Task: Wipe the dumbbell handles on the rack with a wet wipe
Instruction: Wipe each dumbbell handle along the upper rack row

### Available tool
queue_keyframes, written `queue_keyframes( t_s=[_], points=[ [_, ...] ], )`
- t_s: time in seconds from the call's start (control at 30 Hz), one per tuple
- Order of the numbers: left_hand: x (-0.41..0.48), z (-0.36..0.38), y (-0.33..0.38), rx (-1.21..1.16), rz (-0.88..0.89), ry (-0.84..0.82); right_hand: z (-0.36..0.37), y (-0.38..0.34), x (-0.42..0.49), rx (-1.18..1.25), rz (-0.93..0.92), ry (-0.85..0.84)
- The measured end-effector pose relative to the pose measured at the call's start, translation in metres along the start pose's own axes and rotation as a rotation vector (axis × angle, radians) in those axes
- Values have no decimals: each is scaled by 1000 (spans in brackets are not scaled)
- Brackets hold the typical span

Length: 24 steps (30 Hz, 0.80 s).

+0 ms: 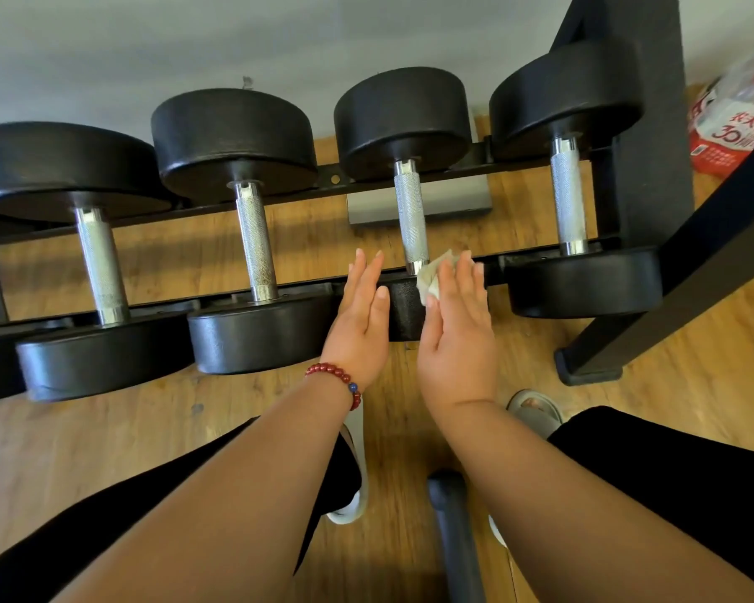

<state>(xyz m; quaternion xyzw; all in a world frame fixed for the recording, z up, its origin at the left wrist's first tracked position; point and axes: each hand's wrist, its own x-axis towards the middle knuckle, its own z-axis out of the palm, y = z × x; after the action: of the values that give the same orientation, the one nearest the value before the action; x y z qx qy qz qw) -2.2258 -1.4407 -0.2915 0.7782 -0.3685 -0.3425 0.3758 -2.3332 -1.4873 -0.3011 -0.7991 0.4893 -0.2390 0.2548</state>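
Observation:
Four black dumbbells lie across a black rack (654, 124), each with a knurled silver handle. My right hand (458, 328) reaches to the near end of the third dumbbell's handle (411, 215). It holds a crumpled whitish wet wipe (429, 274) between thumb and forefinger, right at the handle's base, and its other fingers are straight. My left hand (364, 306), with a red bead bracelet on its wrist, is held edge-on beside that dumbbell's near head, fingers straight and holding nothing. The other handles (255, 241) (567, 198) (101, 263) are untouched.
A slanted black frame bar (671, 298) stands on the wooden floor at the right. Behind it lies a red-and-clear pack of bottles (732, 124). A grey plate (453, 202) lies on the floor under the rack. A dark cylinder (453, 537) and my slippered foot (536, 409) are near me.

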Motion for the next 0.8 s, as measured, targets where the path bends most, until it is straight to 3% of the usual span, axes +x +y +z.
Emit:
queue_keyframes(
  t_s=[0.17,0.33,0.47,0.6,0.73,0.8],
  points=[
    [-1,-1,0,13,-4,-9,1,5,-22,18,-3,-16],
    [-1,-2,1,35,-8,-26,-13,3,19,202,303,15],
    [-1,-3,0,45,-1,-31,-9,3,-15,200,241,78],
    [-1,-2,-1,40,-5,-23,-7,7,-26,185,183,26],
    [-1,-1,0,41,-7,-28,-17,5,14,321,461,16],
    [-1,-2,1,39,-6,-28,-19,5,15,362,509,25]
  ],
)
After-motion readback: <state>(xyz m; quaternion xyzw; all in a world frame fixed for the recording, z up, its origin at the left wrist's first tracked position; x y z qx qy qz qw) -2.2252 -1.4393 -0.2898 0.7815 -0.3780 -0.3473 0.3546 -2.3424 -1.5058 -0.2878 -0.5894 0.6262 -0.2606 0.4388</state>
